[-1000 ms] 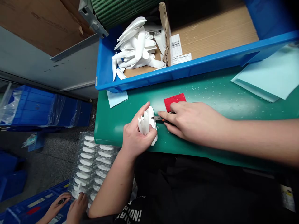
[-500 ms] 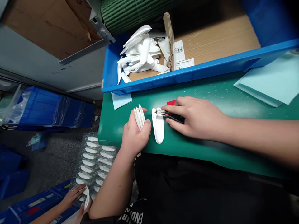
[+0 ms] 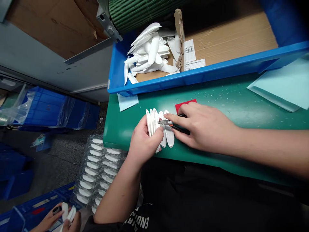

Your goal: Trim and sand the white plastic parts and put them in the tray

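White plastic shells (image 3: 154, 127): long, narrow ovals, fanned side by side just above the near edge of the desk (image 3: 229, 91), their long axes running roughly away from the person. The rightmost ones reach past the fingers and may rest on the desk; I can't tell whether they are gripped.

Left hand (image 3: 147, 138): closed around the lower part of the fan, with the thumb across the front, holding the shells upright and slightly tilted. It is the nearer hand, directly against the bundle.

Right hand (image 3: 205, 127): comes in from the right, almost level with the desk, fingers curled around the handles and not fully closed. Its fingertips stop just beside the shells.

Snips (image 3: 175, 127): small, with black and orange handles, lying across the shells' long axis. Their metal tips point left and reach the upper part of the fan, touching or just over it.

Red pad (image 3: 185, 104): on the desk, partly under the right hand.

Blue crate (image 3: 217, 69): beyond the hands, lined with cardboard (image 3: 231, 40), holding a heap of more white shells (image 3: 151, 53).

Clear tray (image 3: 80, 193): below the desk at left, its rows of pockets filled with white pieces.

Co-worker's hands (image 3: 49, 220): at lower left, holding white pieces (image 3: 65, 212).
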The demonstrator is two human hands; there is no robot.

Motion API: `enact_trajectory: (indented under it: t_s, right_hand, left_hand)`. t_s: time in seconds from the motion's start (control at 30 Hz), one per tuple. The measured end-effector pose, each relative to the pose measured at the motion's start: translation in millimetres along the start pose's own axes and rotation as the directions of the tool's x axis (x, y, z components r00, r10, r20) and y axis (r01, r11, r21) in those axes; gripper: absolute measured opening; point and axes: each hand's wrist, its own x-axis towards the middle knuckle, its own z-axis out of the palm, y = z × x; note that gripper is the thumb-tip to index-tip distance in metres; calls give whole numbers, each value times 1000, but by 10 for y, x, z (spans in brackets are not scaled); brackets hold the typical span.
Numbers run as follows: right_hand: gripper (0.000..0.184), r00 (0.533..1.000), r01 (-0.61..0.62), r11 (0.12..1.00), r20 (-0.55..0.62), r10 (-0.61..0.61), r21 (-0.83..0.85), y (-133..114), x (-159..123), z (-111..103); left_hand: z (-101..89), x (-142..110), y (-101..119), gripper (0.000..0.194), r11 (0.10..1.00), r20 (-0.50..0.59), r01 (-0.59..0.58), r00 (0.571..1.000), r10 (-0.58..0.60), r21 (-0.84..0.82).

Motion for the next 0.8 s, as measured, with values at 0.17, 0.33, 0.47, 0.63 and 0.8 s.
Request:
enact_trajectory:
  t_s: [0.17, 0.33, 0.47, 0.63, 0.8]
  right_hand:
    - [41, 999, 4, 998, 35, -2, -57, -22, -13, -7]
    - [38, 999, 23, 997, 33, -21, -72, -24, -20, 10]
    - [34, 999, 22, 999, 26, -21, -41, 6, 0, 36]
    - [36, 997, -49, 993, -46, 55, 109, 99, 14, 51]
    - [36, 985, -129, 967, -81, 150, 219, 148, 4, 38]
  left_hand:
    - [24, -19, -6, 23, 999, -36, -10, 999, 11, 39]
    - [42, -33, 20, 20, 1000, -34, -26, 999, 26, -2]
    - [42, -20, 24, 20, 998, -16, -32, 999, 31, -55]
    - [25, 62, -38, 20, 999, 10, 1, 1000, 0, -51]
    - [-7, 161, -9, 36, 966, -64, -127, 987, 144, 223]
